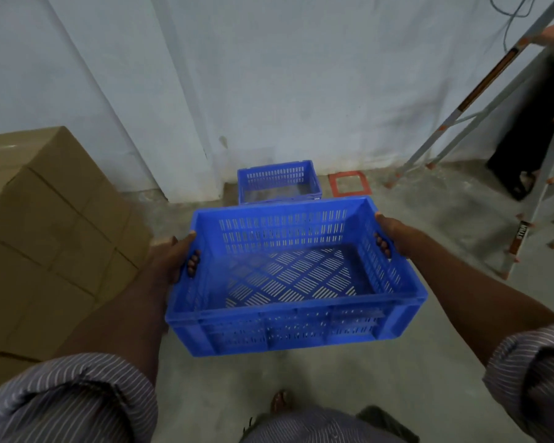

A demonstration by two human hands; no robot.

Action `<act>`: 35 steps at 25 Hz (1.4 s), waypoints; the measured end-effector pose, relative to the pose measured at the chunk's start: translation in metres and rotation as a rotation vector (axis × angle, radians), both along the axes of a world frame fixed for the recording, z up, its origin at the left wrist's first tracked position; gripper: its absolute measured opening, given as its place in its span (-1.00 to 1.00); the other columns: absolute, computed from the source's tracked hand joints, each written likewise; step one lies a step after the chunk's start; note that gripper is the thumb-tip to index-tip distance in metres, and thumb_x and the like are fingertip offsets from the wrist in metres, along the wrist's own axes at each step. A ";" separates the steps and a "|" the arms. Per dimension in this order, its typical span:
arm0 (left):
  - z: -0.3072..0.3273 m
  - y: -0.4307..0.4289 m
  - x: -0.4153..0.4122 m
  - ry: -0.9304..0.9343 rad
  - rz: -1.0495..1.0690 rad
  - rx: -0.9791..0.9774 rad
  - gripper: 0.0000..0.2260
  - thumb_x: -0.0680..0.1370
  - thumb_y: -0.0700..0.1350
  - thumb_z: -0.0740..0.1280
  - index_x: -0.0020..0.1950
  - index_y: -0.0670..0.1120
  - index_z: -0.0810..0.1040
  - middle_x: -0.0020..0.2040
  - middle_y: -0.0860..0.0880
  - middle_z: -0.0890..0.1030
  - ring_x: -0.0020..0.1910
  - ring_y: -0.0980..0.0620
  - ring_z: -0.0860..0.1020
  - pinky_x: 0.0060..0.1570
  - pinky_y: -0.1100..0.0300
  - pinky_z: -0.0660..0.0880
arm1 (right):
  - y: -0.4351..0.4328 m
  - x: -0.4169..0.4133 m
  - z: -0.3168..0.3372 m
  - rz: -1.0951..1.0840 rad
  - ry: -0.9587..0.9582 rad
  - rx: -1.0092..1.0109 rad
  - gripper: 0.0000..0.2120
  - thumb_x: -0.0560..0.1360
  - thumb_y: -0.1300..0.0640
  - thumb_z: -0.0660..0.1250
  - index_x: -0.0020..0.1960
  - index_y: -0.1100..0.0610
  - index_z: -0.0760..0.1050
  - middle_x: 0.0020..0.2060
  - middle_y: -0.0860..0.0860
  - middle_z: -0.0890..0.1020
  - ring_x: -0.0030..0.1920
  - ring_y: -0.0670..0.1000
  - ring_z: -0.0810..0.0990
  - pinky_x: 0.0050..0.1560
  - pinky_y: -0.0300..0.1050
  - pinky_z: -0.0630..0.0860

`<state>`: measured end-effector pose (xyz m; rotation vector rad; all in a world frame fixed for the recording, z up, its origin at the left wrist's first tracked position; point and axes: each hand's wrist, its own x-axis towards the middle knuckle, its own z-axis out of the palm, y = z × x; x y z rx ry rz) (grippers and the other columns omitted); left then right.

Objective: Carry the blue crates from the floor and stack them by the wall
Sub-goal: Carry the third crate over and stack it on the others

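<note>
I hold an empty blue slotted crate in the air in front of me, level, above the concrete floor. My left hand grips its left handle slot, fingers curled through the opening. On the right handle slot, my right hand holds the same way. Beyond the held crate, a second blue crate sits on the floor against the white wall; its near side is hidden by the crate I carry.
Stacked brown cardboard boxes fill the left side. A metal stepladder stands at the right, with another person's dark legs behind it. An orange square frame lies on the floor by the wall.
</note>
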<state>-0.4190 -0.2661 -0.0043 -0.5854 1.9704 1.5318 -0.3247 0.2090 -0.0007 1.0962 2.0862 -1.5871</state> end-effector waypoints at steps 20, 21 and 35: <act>-0.094 0.106 -0.493 0.048 0.099 -0.052 -0.52 0.66 0.30 0.13 -0.13 -0.11 0.44 -0.37 -0.03 0.32 -0.52 0.07 0.22 -0.62 0.27 0.21 | 0.091 -0.508 -0.078 -0.097 -0.030 0.063 -0.55 0.60 -0.19 0.06 -0.25 0.12 0.37 -0.43 0.05 0.37 -0.50 0.02 0.26 -0.46 -0.19 0.18; -0.104 0.109 -0.517 0.047 0.100 -0.058 -0.52 0.66 0.30 0.13 -0.14 -0.10 0.43 -0.38 -0.03 0.33 -0.51 0.06 0.22 -0.61 0.27 0.21 | 0.093 -0.531 -0.087 -0.098 -0.023 0.066 -0.56 0.61 -0.18 0.06 -0.25 0.12 0.38 -0.43 0.06 0.37 -0.50 0.02 0.26 -0.47 -0.19 0.19; -0.296 0.166 -0.822 0.218 0.188 -0.161 -0.51 0.66 0.28 0.15 -0.21 -0.10 0.46 -0.39 -0.06 0.36 -0.67 0.14 0.29 -0.59 0.36 0.26 | 0.131 -0.830 -0.266 0.055 0.043 0.457 -0.44 0.68 -0.12 -0.05 0.14 0.30 0.51 0.02 0.34 0.58 0.11 0.32 0.59 0.04 0.06 0.50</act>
